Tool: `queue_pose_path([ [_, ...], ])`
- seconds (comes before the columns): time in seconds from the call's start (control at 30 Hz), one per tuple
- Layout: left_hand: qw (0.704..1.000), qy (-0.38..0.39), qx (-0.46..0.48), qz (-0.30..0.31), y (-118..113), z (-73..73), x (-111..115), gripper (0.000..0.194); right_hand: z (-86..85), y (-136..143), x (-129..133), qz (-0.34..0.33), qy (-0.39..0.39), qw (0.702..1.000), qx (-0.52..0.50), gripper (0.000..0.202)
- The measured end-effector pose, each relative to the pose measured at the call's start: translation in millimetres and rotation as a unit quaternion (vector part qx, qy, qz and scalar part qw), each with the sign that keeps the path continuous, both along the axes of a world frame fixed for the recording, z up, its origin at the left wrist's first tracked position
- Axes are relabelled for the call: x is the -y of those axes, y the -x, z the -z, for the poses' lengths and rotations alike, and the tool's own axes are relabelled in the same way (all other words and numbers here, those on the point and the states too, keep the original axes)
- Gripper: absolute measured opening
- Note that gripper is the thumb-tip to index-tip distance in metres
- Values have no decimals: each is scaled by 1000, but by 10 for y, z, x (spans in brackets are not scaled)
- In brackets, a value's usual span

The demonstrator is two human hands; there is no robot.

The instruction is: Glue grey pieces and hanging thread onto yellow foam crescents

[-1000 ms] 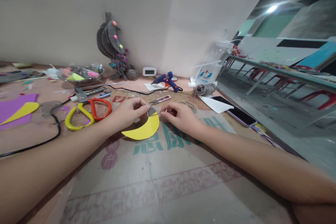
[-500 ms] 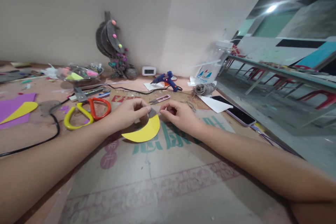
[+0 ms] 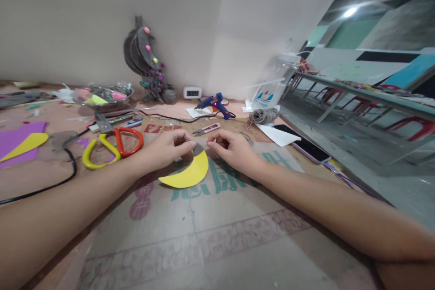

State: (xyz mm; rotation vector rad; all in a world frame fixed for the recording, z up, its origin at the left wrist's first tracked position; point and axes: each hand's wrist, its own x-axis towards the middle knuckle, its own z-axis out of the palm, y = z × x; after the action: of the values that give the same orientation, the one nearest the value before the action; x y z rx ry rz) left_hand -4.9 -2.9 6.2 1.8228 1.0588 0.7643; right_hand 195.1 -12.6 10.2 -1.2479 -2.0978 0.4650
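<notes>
Yellow crescent (image 3: 192,172), centre, now dips nearer than a second ago; left hand (image 3: 170,146) pinches its grey far end; right hand (image 3: 234,148), fingertips together, sits just right (contents unclear). Grey coverage looks slight.

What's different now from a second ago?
The crescent has shifted slightly toward the person and rightward. Nothing was visibly taken up or let go: the left hand still pinches its upper end, the right hand stays close beside it. The glue gun and phone are unmoved.
</notes>
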Motion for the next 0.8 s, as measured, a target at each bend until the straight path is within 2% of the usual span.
queue_pose_path([
  [0.2, 1000, 0, -2, 12, 6, -7, -1, 20, 12, -20, -37, 1, 8, 1000, -2, 15],
  [0.4, 994, 36, 105, -15, -10, 23, -14, 25, 44, -80, -70, 12, -60, 995, -80, 35],
  [0.5, 988, 39, 150, -23, -5, 56, -40, 27, 27, -68, -29, 15, -61, 991, -120, 26],
  [0.6, 985, 38, 163, -34, 6, 60, -53, 27, 2, -39, 3, -14, -35, 997, -69, 18],
  [0.7, 988, 16, 146, -49, 11, 44, -48, 27, -3, -24, 5, -44, 6, 999, -7, 20],
  [0.8, 991, 13, 130, -34, 3, 40, -43, 29, 4, -32, -2, -43, 19, 999, 6, 21],
])
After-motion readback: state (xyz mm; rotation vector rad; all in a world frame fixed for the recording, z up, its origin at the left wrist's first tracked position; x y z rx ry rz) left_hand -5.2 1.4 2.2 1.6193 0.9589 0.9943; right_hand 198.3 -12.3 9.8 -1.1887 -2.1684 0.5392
